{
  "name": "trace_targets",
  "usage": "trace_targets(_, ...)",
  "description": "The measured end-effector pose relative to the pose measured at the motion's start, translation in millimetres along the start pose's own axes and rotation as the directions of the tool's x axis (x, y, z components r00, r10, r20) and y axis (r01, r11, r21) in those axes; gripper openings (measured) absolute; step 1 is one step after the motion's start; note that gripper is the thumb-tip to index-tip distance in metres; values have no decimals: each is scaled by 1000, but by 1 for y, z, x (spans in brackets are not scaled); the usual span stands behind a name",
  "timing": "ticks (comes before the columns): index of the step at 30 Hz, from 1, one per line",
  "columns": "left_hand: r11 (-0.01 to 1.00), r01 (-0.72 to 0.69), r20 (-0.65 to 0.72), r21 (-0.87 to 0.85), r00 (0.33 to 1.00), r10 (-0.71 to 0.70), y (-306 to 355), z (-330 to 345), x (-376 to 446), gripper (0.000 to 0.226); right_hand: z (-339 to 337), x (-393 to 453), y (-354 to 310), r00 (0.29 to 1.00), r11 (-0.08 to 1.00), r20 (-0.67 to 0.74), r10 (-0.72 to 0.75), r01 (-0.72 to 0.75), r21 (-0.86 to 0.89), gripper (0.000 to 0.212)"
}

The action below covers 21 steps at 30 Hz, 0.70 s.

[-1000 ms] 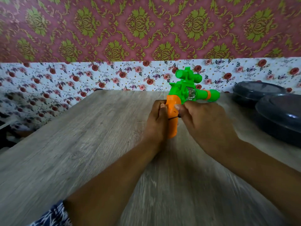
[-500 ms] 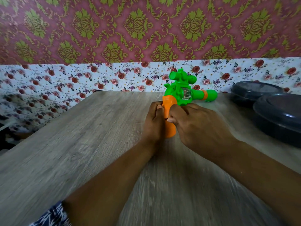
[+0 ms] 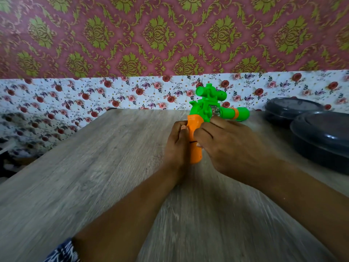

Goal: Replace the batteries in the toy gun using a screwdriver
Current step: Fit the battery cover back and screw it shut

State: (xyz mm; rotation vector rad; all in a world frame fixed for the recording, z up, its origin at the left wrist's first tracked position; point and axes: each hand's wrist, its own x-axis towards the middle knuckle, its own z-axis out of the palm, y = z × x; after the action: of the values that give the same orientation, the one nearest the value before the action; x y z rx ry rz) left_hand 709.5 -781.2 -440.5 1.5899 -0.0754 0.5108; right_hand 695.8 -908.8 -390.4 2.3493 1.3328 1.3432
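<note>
The toy gun [image 3: 205,112] has its orange grip pinched between left hand [image 3: 176,146] and right hand [image 3: 228,146] over the desk [image 3: 94,167]; two dark lidded containers [image 3: 321,137] sit right, contents hidden.

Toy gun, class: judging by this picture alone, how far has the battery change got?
Done: nothing that shows. In hand: the left hand grips the orange grip of the toy gun while the right hand curls against it; a dark seam shows on the grip. Left: no screwdriver or batteries are visible, so unscrewing, swapping and closing seemingly remain.
</note>
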Motion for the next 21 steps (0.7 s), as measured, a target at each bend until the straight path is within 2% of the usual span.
trace_targets(3, 999, -21, 8, -40, 1000, 21, 0, 0, 0, 28, 0, -4, -1, 997, 996, 6, 72, -72, -62, 17)
trace_targets(5, 999, 0, -1, -54, 1000, 0, 1, 2, 0, 37, 2, -4, -2, 984, 982, 38, 176, -173, -73, 39)
trace_targets(7, 999, 28, -3, -46, 1000, -28, 0, 2, 1, 47, 1, -2, -5, 963, 965, 71, 260, -257, -53, 46)
trace_targets(9, 998, 38, -2, -58, 999, -38, 3, 1, 1, 33, -1, 0, -5, 957, 964, 136, 255, -262, 34, 37)
trace_targets(11, 997, 63, -10, -38, 998, -64, 2, 1, 2, 24, -4, 3, -7, 967, 973, 167, 191, -209, 96, 29)
trace_targets(17, 999, -26, 17, 31, 1000, 25, -5, -1, 2, 21, -4, 2, -13, 996, 997, 22, 82, -82, -16, 14)
trace_targets(19, 997, -62, 22, 56, 998, 61, -5, -1, 2, 21, -5, 1, -11, 993, 991, 2, 121, -121, -64, 17)
trace_targets(21, 999, -46, 15, 10, 999, 46, -3, 0, 2, 24, -2, 2, -6, 982, 979, 7, 187, -186, -84, 35)
